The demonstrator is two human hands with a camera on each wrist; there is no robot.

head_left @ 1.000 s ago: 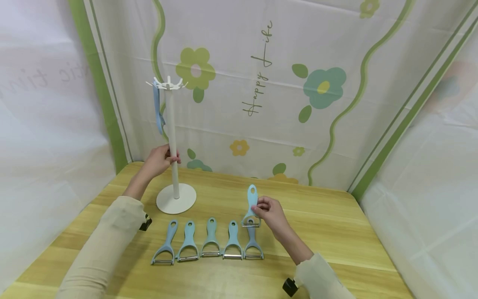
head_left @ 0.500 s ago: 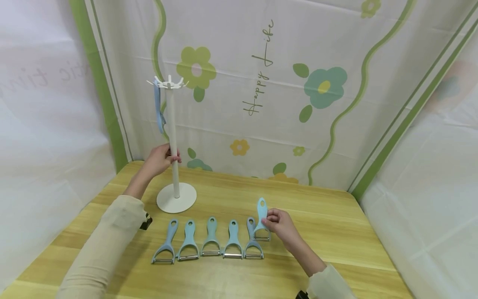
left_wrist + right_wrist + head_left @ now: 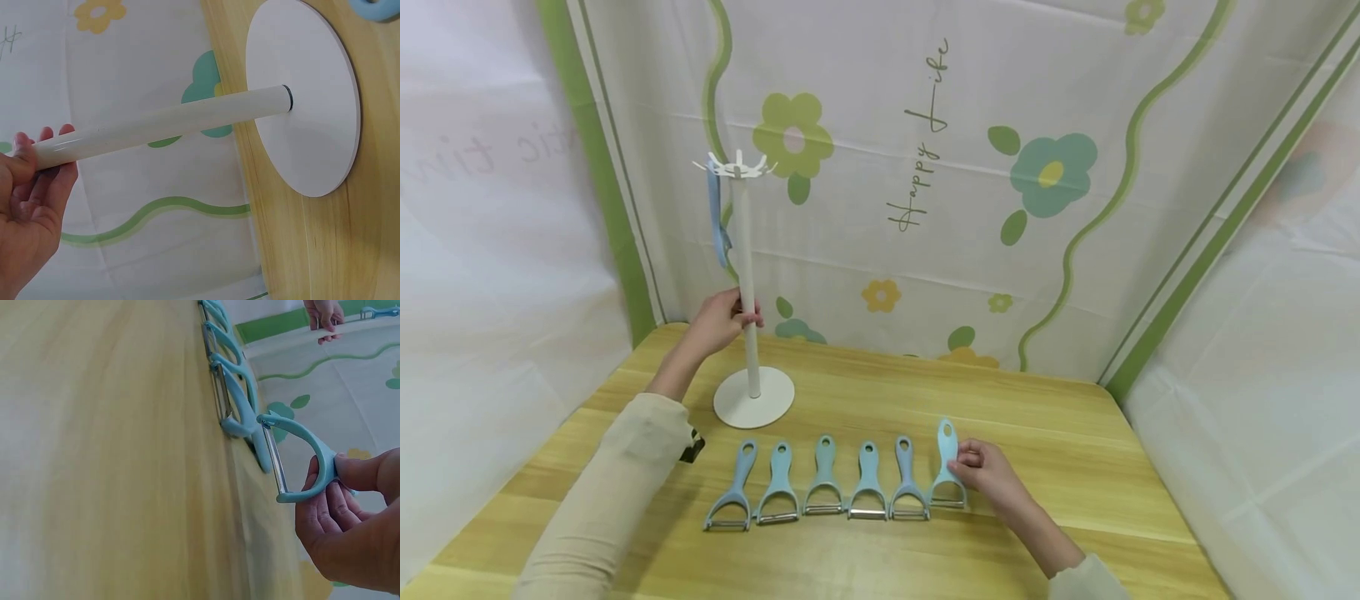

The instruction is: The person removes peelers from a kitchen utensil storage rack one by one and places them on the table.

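My left hand (image 3: 718, 321) grips the white pole of a hook stand (image 3: 754, 367) around its middle; the left wrist view shows fingers and thumb round the pole (image 3: 181, 122). On one of the stand's top hooks hangs a blue peeler (image 3: 717, 217). In my right hand (image 3: 992, 473), a light blue peeler (image 3: 948, 446) is pinched by its handle, blade end toward me. The right wrist view shows this peeler (image 3: 319, 456) held just above the table. To its left, several blue and green peelers (image 3: 868, 475) lie in a row, handles pointing away.
The stand's round white base (image 3: 733, 406) rests on the wooden table (image 3: 1060, 442) at the back left. Behind the table hangs a flower-patterned curtain (image 3: 865, 108). White cloth walls (image 3: 1262, 350) border both sides.
My right hand has carried the light blue peeler right and toward me, from above the row's last peeler to beside it. My left hand has stayed on the pole.
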